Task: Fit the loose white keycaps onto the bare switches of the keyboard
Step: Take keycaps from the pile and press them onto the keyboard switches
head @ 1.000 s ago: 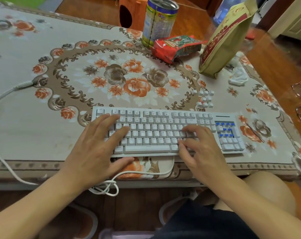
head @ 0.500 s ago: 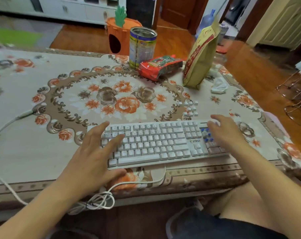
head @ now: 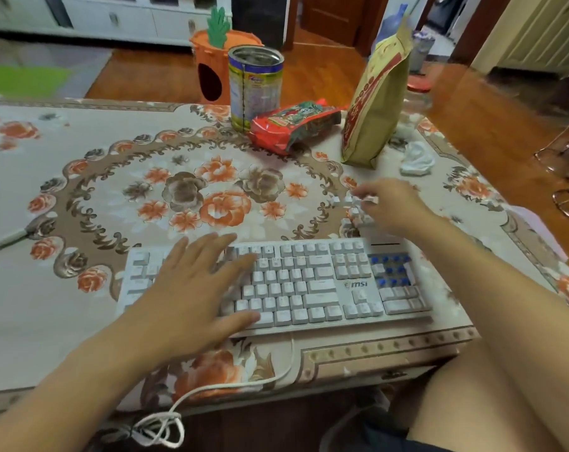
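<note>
A white keyboard (head: 322, 288) lies near the table's front edge. Its number pad shows several bare blue switches (head: 391, 270). My left hand (head: 192, 288) rests flat on the keyboard's left half, fingers spread, holding nothing. Behind the keyboard's right end lies a small pile of loose white keycaps (head: 351, 216). My right hand (head: 394, 207) is over that pile, fingertips pinched on a white keycap (head: 369, 199); motion blur softens the fingers.
On the flowered tablecloth (head: 81, 288) at the back stand a tin can (head: 255, 86), a red snack packet (head: 293, 125) and a tall tan bag (head: 374, 109). A crumpled white tissue (head: 417, 159) lies right of the bag. The keyboard's white cable (head: 231, 386) hangs over the front edge.
My right hand left the keyboard, passed over the number pad and reached back to the keycap pile, pinching one. The left hand stayed on the keyboard. The camera tilted up.
</note>
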`<state>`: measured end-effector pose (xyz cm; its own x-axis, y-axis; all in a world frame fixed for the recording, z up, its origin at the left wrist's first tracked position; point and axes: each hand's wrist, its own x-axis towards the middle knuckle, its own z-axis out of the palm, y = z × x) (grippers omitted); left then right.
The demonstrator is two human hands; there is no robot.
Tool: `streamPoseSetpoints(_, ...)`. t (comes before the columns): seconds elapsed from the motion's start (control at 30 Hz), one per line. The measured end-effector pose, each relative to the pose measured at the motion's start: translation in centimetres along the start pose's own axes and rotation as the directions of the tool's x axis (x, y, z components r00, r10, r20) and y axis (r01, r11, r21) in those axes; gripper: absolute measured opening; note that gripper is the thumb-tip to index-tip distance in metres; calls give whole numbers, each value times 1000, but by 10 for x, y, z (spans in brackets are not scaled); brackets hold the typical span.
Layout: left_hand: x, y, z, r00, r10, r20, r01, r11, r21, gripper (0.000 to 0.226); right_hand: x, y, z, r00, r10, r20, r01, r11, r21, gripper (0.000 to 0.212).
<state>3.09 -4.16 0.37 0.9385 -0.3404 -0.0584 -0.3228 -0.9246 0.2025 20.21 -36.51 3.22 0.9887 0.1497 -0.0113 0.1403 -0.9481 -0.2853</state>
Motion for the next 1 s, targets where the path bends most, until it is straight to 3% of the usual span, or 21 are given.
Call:
streamPoseSetpoints(0.1,14,12,11,999,49,-16,-49,998,28,77,41,-8,16,987,-139,86,145,987,-66,31)
streamPoseSetpoints(0.23,14,14,24,996,81,-44,-78,995,60,68,69,-10,30,967,-216,136,241,946,-216,23)
streamPoseSetpoints(0.43,10,17,25,989,126,-71,-118,986,115,75,68,-15,35,968,-227,106,247,934,-259,19)
streamPoseSetpoints(0.53,11,20,26,988,139,-63,-127,980,156,84,37,-30,16,970,-242,-22,242,970,5,19)
streamPoseSetpoints(0.63,11,19,32,993,114,-33,-106,977,188,92,-21,-31,-10,973,-210,-92,229,909,348,22)
streamPoseSetpoints(0.87,17,27,40,996,85,-31,-76,970,232,100,-112,34,-8,986,66,-151,29,832,555,24)
streamPoseSetpoints(1.0,19,34,44,997,60,-37,-50,973,227,100,-121,46,-5,987,75,-142,35,762,646,25)
